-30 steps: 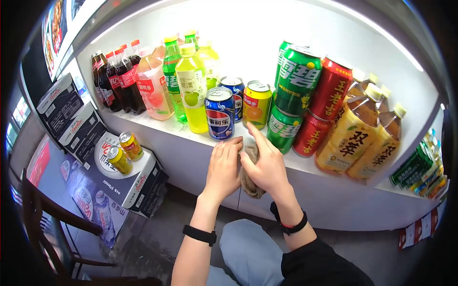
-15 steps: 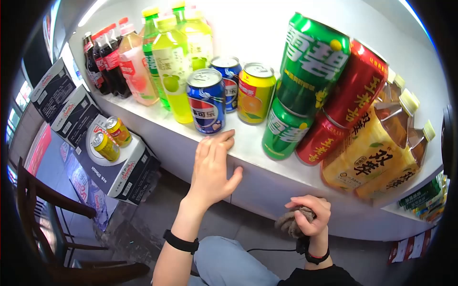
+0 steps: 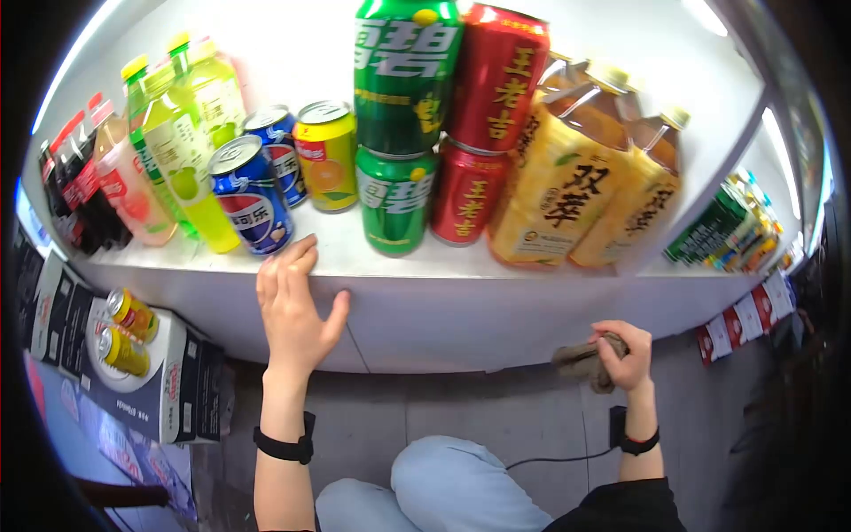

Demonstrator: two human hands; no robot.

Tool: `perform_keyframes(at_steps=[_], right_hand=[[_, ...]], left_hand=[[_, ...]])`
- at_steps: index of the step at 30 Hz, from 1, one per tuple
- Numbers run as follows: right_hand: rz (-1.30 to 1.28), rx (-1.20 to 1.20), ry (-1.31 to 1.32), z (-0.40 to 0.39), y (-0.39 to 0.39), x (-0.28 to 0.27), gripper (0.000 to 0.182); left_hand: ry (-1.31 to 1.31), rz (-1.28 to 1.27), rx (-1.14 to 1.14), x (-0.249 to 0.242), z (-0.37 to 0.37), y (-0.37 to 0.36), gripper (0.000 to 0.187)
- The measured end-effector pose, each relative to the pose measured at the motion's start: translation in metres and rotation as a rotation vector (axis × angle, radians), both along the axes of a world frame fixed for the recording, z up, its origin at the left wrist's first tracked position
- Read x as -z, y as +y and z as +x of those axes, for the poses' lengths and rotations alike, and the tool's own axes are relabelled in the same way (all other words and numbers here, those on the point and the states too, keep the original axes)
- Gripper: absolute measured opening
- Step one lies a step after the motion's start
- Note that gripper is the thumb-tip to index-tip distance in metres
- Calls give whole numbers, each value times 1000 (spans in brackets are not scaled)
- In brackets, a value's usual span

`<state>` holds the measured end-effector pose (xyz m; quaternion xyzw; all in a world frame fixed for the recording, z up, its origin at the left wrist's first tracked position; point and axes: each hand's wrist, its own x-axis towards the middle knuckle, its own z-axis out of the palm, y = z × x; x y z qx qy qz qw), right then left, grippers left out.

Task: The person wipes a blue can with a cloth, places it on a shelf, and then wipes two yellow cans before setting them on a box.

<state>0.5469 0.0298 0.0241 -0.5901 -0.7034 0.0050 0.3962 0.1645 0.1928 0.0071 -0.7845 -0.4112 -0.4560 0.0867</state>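
Observation:
My left hand (image 3: 296,310) lies on the front edge of the white shelf (image 3: 479,257), fingers stretched out and thumb spread, holding nothing. Just behind its fingertips stands a blue Pepsi can (image 3: 251,197). A second blue can (image 3: 282,151) and a yellow can with an orange on it (image 3: 326,158) are beside it. Below the shelf's front, my right hand (image 3: 628,353) is closed round a crumpled grey-brown cloth (image 3: 587,363), apart from the shelf. Two green cans (image 3: 396,199) are stacked on the shelf, with stacked red cans (image 3: 470,195) to their right.
Amber drink bottles (image 3: 567,182) stand at the shelf's right part, yellow-green bottles (image 3: 188,160) and dark cola bottles (image 3: 89,195) at the left. On the floor, a carton (image 3: 177,390) bears two yellow cans (image 3: 124,351). Red-and-white boxes (image 3: 745,319) lie at the right.
My view has turned, so the shelf now runs more level. My left hand stays at the shelf edge. My right hand, still holding the cloth, is farther from the left hand.

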Motion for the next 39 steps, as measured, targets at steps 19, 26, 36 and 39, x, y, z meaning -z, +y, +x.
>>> perform_keyframes(at_steps=[19,26,36,39], right_hand=[[81,656,-229,78,-207,-103,20],[59,111,-309,39,-26,-77,20],[55,-598,-375,-56,100,-54,28],[91,-612,-297,-58,107,-49,33]], left_hand=[[38,24,-8,-1,-2,-4,52],[111,-66,-34,-16,-4,-10,55],[253,-238,-59,-40,1,-21,67],[286,-276,-80,-50,5,-22,66]])
